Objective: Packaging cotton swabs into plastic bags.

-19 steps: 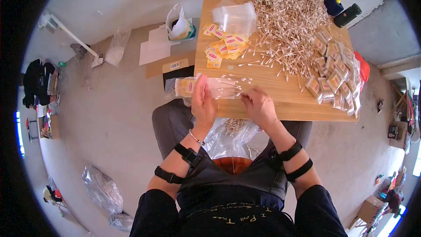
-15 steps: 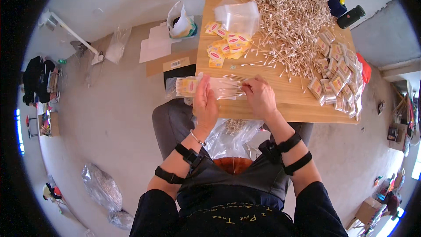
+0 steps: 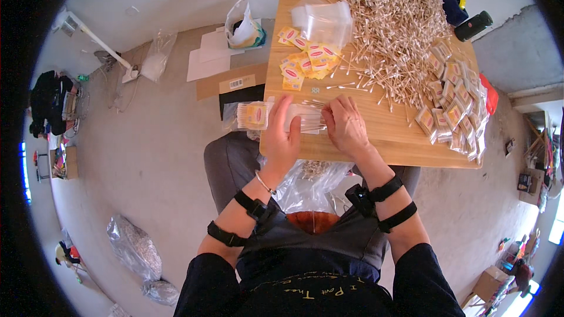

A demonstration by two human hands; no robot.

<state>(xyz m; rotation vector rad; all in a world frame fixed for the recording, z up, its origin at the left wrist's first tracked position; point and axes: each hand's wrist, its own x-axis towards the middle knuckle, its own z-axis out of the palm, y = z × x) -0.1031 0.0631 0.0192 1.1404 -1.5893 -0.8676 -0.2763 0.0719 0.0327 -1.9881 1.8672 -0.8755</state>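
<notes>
A clear plastic bag of cotton swabs lies along the table's near left edge. At its left end, sticking out past the edge, a yellow label card shows over a tight row of swabs. My left hand rests across the middle of the bag, fingers stretched out and thumb apart. At the right end of the bag, my right hand has its fingers bent and pressed together round the swab tips. The palm side of that hand is hidden.
A big heap of loose cotton swabs covers the far table. Left of it lie clear empty bags and yellow cards. Filled swab packs pile up at the right edge. A plastic sack hangs between my knees.
My left hand has opened, its thumb moving away from its fingers over the bag. My right hand has shifted slightly left, its fingers closer together at the swab ends.
</notes>
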